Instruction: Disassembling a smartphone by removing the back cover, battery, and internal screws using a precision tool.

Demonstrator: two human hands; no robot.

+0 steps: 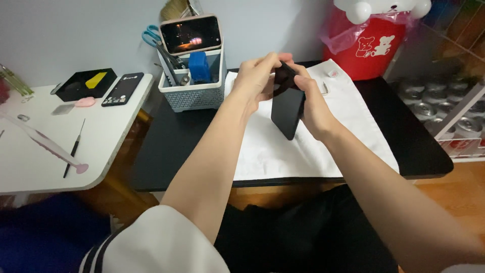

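— Position of the arms?
— Both forearms bare, extended forward and converging at chest height.
— The hands?
— Left hand [256, 79] curled, fingers bent over the top, grip closed. Right hand [312, 103] wrapped from the side, thumb forward, grip closed, wrist slightly bent.

Location type: small home repair bench for handheld electronics. Indicators: a black tabletop [166, 151] covered by a white cloth [283, 151]; a perforated tool caddy [194, 93] holding scissors [151, 36] and a propped phone [191, 34]; a white side table [40, 162] carrying a fine screwdriver [74, 148], tweezers, a second phone [123, 89]; stacked drink cans [454, 111] on a rack; a red bin [366, 43].
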